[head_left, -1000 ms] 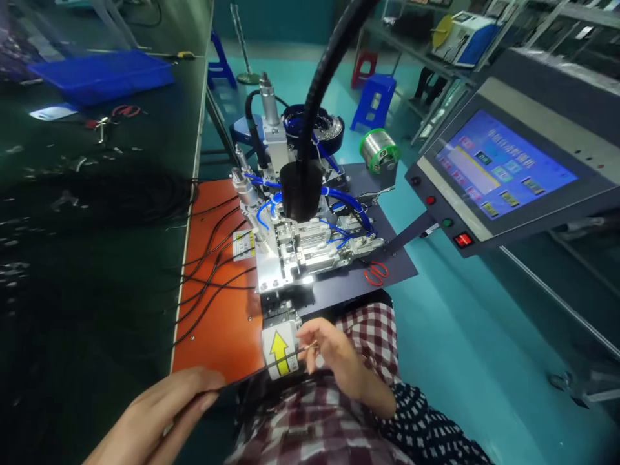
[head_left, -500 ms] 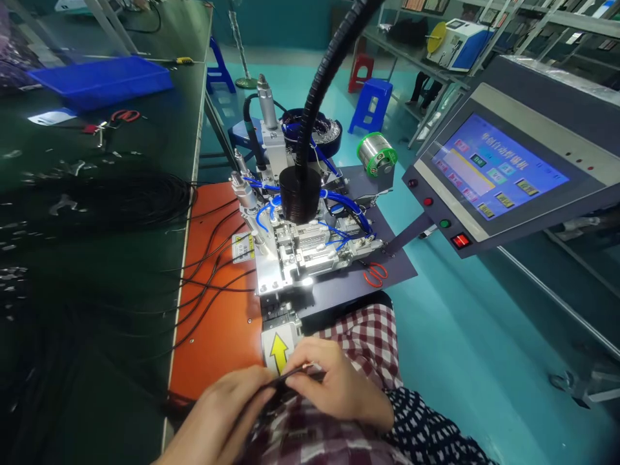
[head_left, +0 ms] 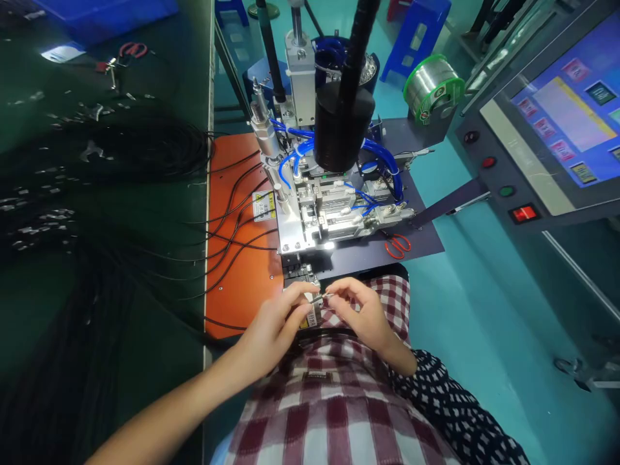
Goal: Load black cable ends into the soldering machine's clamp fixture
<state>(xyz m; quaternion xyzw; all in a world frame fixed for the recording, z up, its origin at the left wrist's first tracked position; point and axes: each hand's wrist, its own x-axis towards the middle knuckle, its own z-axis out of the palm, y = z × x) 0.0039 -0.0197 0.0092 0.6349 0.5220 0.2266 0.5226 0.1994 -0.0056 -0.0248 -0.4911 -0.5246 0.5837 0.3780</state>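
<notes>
Left hand [head_left: 278,323]: bare; grip narrowed to a pinch, thumb and forefinger on a black cable [head_left: 317,299] near its pale end.
Right hand [head_left: 356,313]: bare, dark patterned sleeve [head_left: 450,400] at the wrist; grip drawn in, fingertips at the pale end of the same cable; exact finger contact too small to tell.
Black cable: short length visible between the two hands, above the lap, at the near edge of the machine.
Machine [head_left: 334,219]: metal slides and cylinders, blue air tubing [head_left: 387,158], black flexible duct [head_left: 343,126] over the middle.
Orange plate [head_left: 242,271]: left of the machine, several thin black cables lying across it.
Warning label [head_left: 264,206]: on the orange plate, beside the machine.
Wire spool [head_left: 433,90]: green flanges, silvery wire, behind the machine to the right.
Scissors [head_left: 398,246]: red handles, on the machine's dark base.
Control panel [head_left: 526,161]: lit screen, red and green buttons, at right.
Worktop [head_left: 159,361]: dark, at left; carries a coil of black cable [head_left: 159,145] and a blue tray [head_left: 106,16].
Checked apron [head_left: 334,413]: worn by the person.
</notes>
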